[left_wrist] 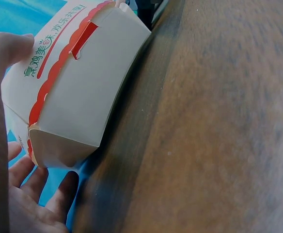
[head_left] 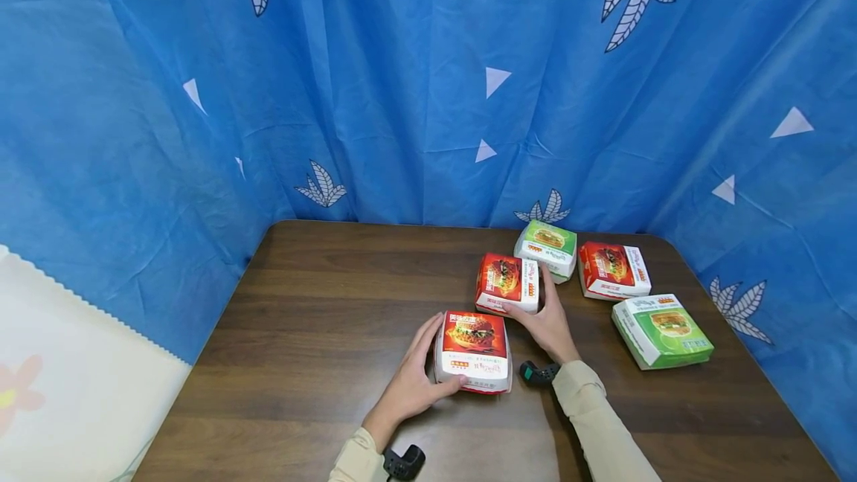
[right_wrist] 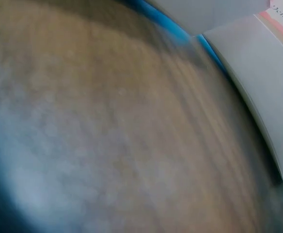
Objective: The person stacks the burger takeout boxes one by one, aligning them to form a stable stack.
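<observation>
Near the middle of the table a red-and-white burger box [head_left: 472,352] sits with its lid closed. My left hand [head_left: 413,378] holds it, fingers along its left side and thumb on its front. In the left wrist view the thumb [left_wrist: 10,51] lies against the lid of this box [left_wrist: 90,82], above a red tab. Just behind it stands a second red-and-white burger box [head_left: 506,283]. My right hand [head_left: 552,322] grips that one from the right, thumb at its front edge and fingers at its far right side. The right wrist view shows pale box sides [right_wrist: 258,82] at upper right.
A green-and-white burger box [head_left: 547,248] stands at the back, right behind the second red box. To the right are another red burger box [head_left: 614,270] and a larger green one [head_left: 663,331]. A blue curtain [head_left: 402,95] borders the brown wooden table [head_left: 321,303].
</observation>
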Motion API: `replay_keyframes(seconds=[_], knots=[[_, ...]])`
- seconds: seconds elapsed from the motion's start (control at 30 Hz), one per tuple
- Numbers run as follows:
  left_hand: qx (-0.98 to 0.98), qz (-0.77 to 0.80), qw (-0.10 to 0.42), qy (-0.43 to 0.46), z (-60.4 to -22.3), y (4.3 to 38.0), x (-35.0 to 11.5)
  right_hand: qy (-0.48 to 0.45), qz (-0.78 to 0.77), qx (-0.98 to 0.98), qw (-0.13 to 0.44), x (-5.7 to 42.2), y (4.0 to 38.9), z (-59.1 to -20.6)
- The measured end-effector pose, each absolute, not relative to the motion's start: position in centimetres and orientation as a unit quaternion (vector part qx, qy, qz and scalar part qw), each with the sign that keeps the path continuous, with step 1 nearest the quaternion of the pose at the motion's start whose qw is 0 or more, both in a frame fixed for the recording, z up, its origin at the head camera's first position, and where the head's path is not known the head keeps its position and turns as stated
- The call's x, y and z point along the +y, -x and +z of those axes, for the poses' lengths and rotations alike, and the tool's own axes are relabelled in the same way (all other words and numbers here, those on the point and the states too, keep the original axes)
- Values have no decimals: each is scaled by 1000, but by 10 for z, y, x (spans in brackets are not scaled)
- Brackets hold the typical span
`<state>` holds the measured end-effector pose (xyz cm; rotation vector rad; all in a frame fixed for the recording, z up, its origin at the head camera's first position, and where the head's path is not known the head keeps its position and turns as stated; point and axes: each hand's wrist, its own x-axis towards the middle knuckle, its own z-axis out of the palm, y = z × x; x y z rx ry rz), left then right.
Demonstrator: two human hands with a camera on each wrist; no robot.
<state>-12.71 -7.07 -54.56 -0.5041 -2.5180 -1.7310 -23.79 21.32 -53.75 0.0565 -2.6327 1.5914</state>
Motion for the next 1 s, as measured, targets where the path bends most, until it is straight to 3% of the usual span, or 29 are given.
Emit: replay_keyframes(seconds=[0.37,1.0], knots=[[-816,-555,18,160,-545,126,-71,-13,510,-860,18,215,241,-537],[-818,-552,20,161,-543,126,-71,-20,501,-864,46,212,240,-538]])
